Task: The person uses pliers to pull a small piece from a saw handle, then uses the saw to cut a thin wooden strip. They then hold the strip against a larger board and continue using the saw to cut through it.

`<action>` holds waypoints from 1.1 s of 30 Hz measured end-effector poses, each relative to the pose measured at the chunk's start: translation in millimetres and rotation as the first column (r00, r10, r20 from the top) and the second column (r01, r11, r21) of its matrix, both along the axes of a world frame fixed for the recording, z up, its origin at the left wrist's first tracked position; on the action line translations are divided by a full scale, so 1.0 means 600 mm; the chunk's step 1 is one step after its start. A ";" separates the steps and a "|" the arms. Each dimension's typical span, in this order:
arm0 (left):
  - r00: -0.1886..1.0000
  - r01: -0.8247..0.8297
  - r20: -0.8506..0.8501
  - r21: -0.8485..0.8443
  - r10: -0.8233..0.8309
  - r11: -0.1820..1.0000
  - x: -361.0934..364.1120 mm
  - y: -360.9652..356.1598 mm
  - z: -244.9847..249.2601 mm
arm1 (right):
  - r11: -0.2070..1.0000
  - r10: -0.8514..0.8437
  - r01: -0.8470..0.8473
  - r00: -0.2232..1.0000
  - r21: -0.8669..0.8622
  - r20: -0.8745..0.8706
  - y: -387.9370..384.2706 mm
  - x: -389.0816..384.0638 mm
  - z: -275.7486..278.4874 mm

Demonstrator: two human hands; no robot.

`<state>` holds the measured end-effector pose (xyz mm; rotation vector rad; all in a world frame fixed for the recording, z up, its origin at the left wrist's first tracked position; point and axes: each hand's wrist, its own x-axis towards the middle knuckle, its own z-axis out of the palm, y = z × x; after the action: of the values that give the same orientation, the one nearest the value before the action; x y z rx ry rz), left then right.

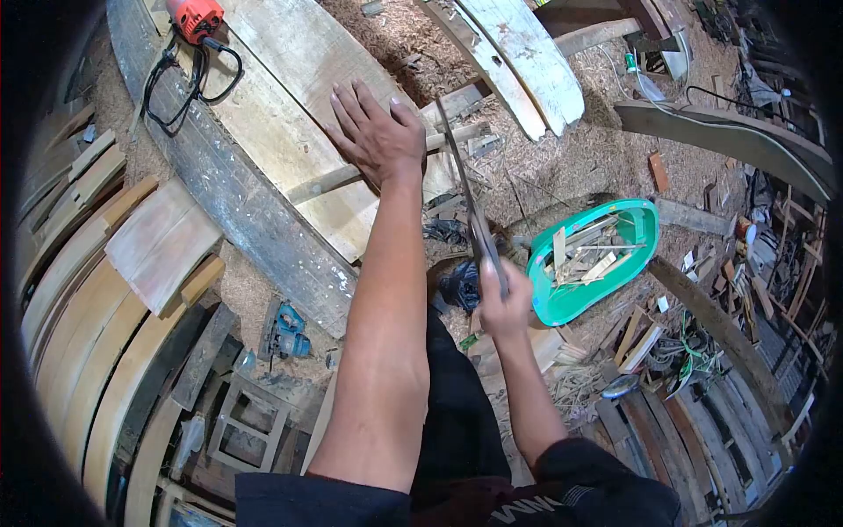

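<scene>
The left hand (378, 132) lies spread flat, pinning a wooden strip (320, 183) to the plank (281, 105). Just right of its thumb runs the saw (463, 180), gripped by the right hand (503, 303). A jumping blade could nick that thumb.

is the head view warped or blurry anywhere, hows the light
Head view: strong fisheye bend, black vignetted corners; soft even daylight, no glare; left hand flat on the plank and right hand gripping the saw both read sharp; rim detail softens.
</scene>
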<state>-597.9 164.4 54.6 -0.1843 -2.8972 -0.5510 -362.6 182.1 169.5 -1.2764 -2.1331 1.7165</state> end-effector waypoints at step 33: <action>1.000 -0.022 -0.010 -0.038 0.022 0.999 0.002 -0.001 0.009 | 0.999 -0.036 0.037 0.998 0.014 -0.058 0.008 -0.055 -0.038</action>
<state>-596.9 163.6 59.8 -0.1593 -2.8981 -0.4902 -395.7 186.6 146.5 -1.2377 -2.0740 1.6992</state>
